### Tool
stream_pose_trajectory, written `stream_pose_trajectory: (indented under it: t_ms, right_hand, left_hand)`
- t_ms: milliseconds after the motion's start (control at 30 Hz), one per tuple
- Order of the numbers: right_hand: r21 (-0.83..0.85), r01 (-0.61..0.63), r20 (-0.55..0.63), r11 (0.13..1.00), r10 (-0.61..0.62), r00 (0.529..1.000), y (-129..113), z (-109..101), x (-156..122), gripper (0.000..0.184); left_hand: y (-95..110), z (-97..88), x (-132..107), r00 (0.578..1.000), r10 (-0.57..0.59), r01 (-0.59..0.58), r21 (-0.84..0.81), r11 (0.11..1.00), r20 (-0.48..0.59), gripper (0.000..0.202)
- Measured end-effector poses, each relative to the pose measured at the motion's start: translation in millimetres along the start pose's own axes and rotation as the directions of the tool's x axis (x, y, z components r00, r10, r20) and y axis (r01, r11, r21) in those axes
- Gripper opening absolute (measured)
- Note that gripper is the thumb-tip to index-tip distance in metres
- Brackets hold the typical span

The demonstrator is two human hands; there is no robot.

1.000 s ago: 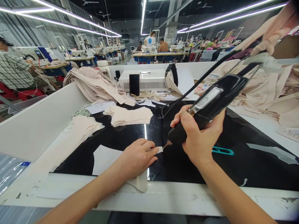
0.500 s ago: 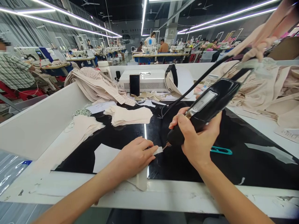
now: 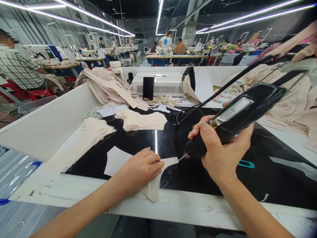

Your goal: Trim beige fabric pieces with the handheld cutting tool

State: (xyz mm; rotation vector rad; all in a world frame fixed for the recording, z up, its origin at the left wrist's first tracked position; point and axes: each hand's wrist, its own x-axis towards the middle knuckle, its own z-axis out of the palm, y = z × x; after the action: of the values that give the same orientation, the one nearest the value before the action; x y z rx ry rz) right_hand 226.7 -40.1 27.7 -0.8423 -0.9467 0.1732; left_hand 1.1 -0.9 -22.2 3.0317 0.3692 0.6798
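Black tool (image 3: 259,104), right hand (image 3: 221,152) wrapped round, left hand (image 3: 141,168) (palm down) on cloth (image 3: 155,188)

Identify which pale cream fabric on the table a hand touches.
The pale cream fabric piece under the left hand; the cream fabric stacks beyond it lie untouched.

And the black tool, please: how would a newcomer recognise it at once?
Find the black mat on the white table. Above its right half, the right hand grips the black tool, slanted, its thin tip down by the pale piece partly under the left hand. Its bulky body and silvery plate set it apart from the small teal item nearby.
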Motion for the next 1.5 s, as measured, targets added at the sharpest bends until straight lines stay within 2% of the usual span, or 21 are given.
stream_pose_trajectory:
  t_ms: [233, 367, 500, 633, 900, 1067, 1500]
  right_hand:
    - [-0.003, 0.004, 0.000, 1.000, -0.004, 1.000, 0, -1, 3, 0.044]
    - [0.041, -0.004, -0.019, 0.999, 0.005, 1.000, -1, 11, 3, 0.041]
    - [0.088, -0.031, 0.015, 0.996, 0.030, 0.999, 0, 24, 0, 0.039]
    - [0.097, -0.071, 0.021, 0.993, 0.069, 0.997, 1, 28, -4, 0.040]
    - [0.099, -0.078, 0.035, 0.992, 0.075, 0.997, -1, 28, -6, 0.039]
    - [0.068, -0.028, -0.026, 0.997, 0.030, 0.999, 0, 18, 0, 0.043]
    - [0.073, -0.057, -0.005, 0.996, 0.057, 0.998, -5, 16, 0, 0.040]
  left_hand:
    - [0, 4.4, -2, 1.000, -0.016, 0.016, -0.002, 1.000, 0.014, 0.024]
    - [1, 5.3, -2, 1.000, -0.015, 0.015, -0.009, 1.000, -0.007, 0.027]
    - [1, 7.4, -4, 0.999, 0.001, -0.001, -0.008, 1.000, -0.033, 0.029]
    - [-1, 12.8, -7, 0.999, 0.004, -0.004, 0.003, 1.000, -0.039, 0.026]
    - [0, 10.3, -7, 1.000, -0.019, 0.019, -0.013, 1.000, -0.003, 0.026]
    - [1, 7.4, -6, 0.999, -0.031, 0.032, -0.010, 0.999, 0.026, 0.023]
    - [-1, 6.2, -7, 0.999, -0.038, 0.039, -0.053, 0.998, 0.009, 0.027]
